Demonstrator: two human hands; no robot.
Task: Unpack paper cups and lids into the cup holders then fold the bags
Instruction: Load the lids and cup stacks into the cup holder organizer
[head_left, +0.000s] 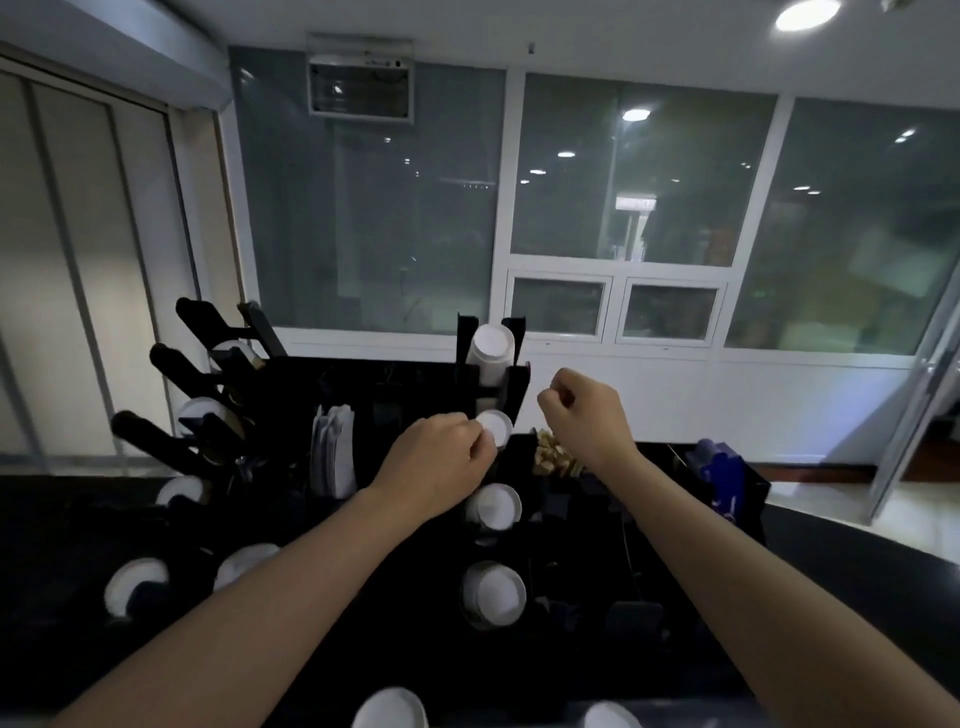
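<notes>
We can barely separate the black cup holder (491, 374) from the dark counter (857, 587). A stack of white paper cups (490, 347) stands in its top slot, more lower down. Our left hand (441, 457) pinches a white cup (496, 427); our right hand (584, 410) curls, seemingly holding nothing.

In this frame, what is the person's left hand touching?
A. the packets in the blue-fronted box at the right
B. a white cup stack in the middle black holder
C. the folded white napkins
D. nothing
B: the left hand has its fingertips on the white cup stack in the black holder, while the right hand hangs curled beside it.
</notes>
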